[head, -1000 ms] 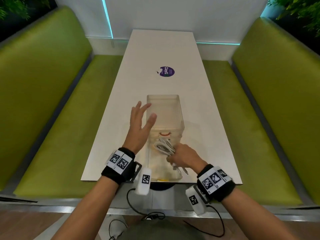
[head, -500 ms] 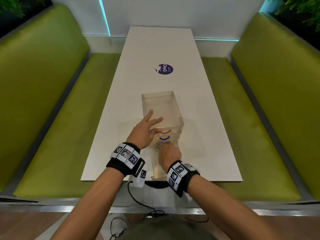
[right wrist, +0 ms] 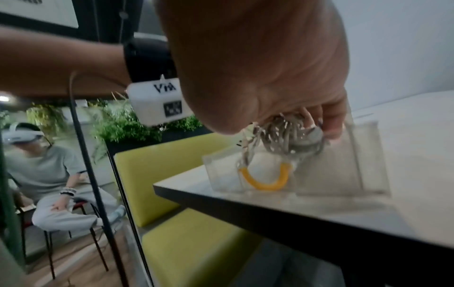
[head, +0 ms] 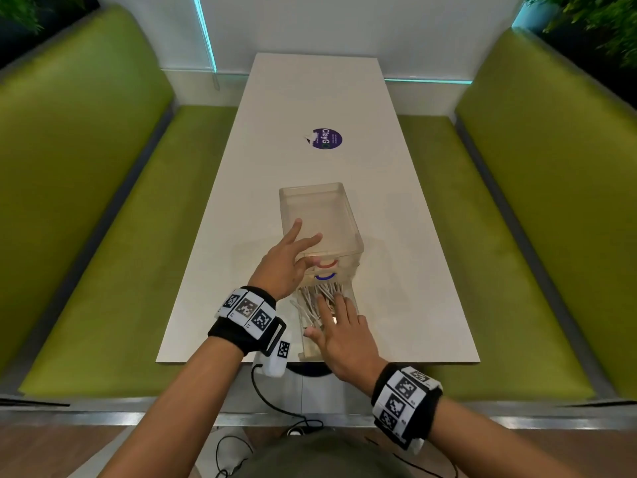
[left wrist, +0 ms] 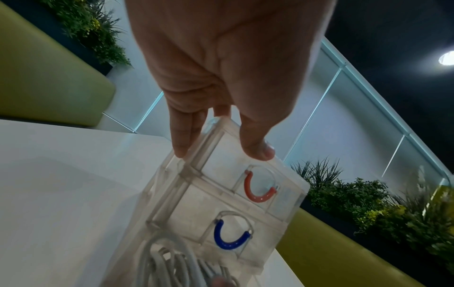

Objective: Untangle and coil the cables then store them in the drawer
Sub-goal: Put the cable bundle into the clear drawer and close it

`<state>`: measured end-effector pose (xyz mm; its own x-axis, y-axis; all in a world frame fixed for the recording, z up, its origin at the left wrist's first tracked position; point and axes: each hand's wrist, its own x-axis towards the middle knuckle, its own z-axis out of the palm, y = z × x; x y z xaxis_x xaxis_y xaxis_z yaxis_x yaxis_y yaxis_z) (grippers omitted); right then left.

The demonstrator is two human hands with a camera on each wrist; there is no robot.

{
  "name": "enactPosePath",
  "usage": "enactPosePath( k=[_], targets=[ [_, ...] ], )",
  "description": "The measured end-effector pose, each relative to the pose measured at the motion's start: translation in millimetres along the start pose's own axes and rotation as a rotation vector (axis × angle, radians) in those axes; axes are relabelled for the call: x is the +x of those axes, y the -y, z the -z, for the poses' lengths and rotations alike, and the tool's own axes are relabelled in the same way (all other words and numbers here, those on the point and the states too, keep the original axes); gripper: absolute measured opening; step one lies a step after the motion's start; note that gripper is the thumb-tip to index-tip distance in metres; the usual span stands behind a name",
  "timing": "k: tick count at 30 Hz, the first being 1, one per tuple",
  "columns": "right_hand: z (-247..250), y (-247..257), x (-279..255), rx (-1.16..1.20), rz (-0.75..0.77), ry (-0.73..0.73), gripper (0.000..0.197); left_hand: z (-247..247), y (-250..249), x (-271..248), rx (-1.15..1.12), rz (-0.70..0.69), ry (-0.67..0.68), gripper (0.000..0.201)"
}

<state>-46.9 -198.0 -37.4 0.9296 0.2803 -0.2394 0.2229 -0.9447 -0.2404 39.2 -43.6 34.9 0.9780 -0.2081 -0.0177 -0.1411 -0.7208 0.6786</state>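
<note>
A clear plastic drawer unit [head: 324, 215] stands on the white table [head: 310, 98]. Its bottom drawer [head: 355, 301] is pulled out toward me, yellow handle [right wrist: 264, 184] at the front. A coil of white cables [head: 312, 298] lies inside that drawer. My right hand [head: 339, 326] lies flat on the cables [right wrist: 282, 139], fingers straight, pressing them down. My left hand [head: 289, 257] rests on the unit's top front edge with fingers extended and the thumb by the red handle [left wrist: 258, 192]. The blue handle [left wrist: 230, 238] sits just below it.
A purple round sticker [head: 326, 139] marks the table beyond the unit. Green padded benches [head: 103, 236] [head: 534, 236] flank the table on both sides. The drawer front sits close to the table's near edge. A seated person [right wrist: 44, 174] shows in the right wrist view.
My left hand came down from the air onto the unit's top. My right hand lowered the gripped cable coil into the open drawer, let go and flattened on it.
</note>
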Motion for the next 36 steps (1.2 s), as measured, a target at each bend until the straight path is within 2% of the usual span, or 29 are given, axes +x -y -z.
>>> enactPosePath(
  k=[3,5,10,12,13,14,16,18,21,24,27,31,33,36],
  targets=[
    [-4.8,4.3,8.3,-0.059,-0.014,-0.107,0.045,1.5,-1.1,0.1,0.012,0.005,0.005,0.044],
    [-5.0,6.2,14.1,-0.082,-0.052,-0.105,0.039,1.8,-1.9,-0.2,0.034,0.012,0.001,0.045],
    [-7.8,19.4,14.1,-0.083,-0.13,-0.013,0.065,0.1,-0.7,0.0,0.042,0.007,0.001,0.046],
    [-12.7,23.4,12.4,-0.022,-0.157,0.071,0.066,0.0,-0.4,0.9,0.034,0.011,0.004,0.045],
    [-13.7,23.6,10.9,0.036,-0.125,0.068,0.064,0.4,-0.4,1.5,0.029,0.014,0.006,0.045],
    [-17.5,22.6,9.5,0.027,-0.069,-0.018,0.063,1.1,-0.4,2.0,0.027,0.015,0.008,0.045],
    [-18.0,19.4,2.2,-0.012,-0.002,0.029,0.063,1.6,0.2,3.4,0.029,0.013,0.012,0.045],
    [-18.9,8.9,-3.0,-0.041,0.149,0.005,0.069,1.8,0.8,4.6,0.023,0.028,0.02,0.044],
    [-10.9,-2.3,-7.6,-0.053,0.257,0.107,0.089,1.5,1.0,5.4,0.019,0.037,0.021,0.044],
    [0.8,-8.9,-2.2,-0.026,0.355,0.147,0.079,1.4,1.0,5.2,0.015,0.036,0.024,0.045],
    [2.9,-11.8,3.0,0.013,0.447,0.115,0.074,2.8,1.8,5.0,-0.003,0.021,0.027,0.046],
    [-10.1,-10.3,-5.9,-0.029,0.374,-0.066,0.072,6.1,-1.6,6.5,-0.017,0.031,0.041,0.046],
    [-15.2,-9.2,-12.2,-0.019,0.375,-0.081,0.082,7.0,-1.9,6.3,-0.019,0.032,0.043,0.045],
    [-14.2,-14.3,6.3,-0.024,0.403,-0.113,0.076,7.4,-2.0,5.9,-0.02,0.034,0.051,0.045]
  ],
)
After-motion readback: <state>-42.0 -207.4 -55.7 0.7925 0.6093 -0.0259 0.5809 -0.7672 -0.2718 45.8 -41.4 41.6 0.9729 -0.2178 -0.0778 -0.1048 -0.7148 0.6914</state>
